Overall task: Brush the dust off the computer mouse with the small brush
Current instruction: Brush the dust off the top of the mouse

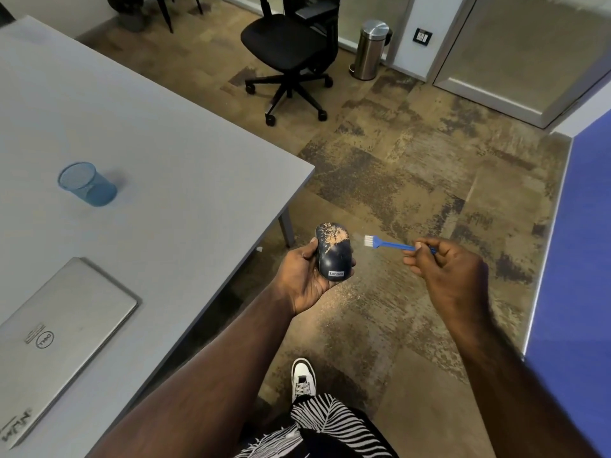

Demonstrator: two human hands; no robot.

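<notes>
Head view: a grey table (pixel 185 180) fills the left side, above patterned carpet (pixel 413 180). Beyond the table edge, the left hand (pixel 305 276) cups the dark computer mouse (pixel 334 251) from below, fingers wrapped around both sides; tan dust covers the mouse's front half. The right hand (pixel 446 264) pinches the small brush (pixel 390 244) by its blue handle, fingers closed. The white bristles point at the mouse, just beside it and apparently not touching.

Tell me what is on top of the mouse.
Tan dust covers the front of the mouse; a Lenovo label sits at its rear. The left hand hides its underside.
</notes>
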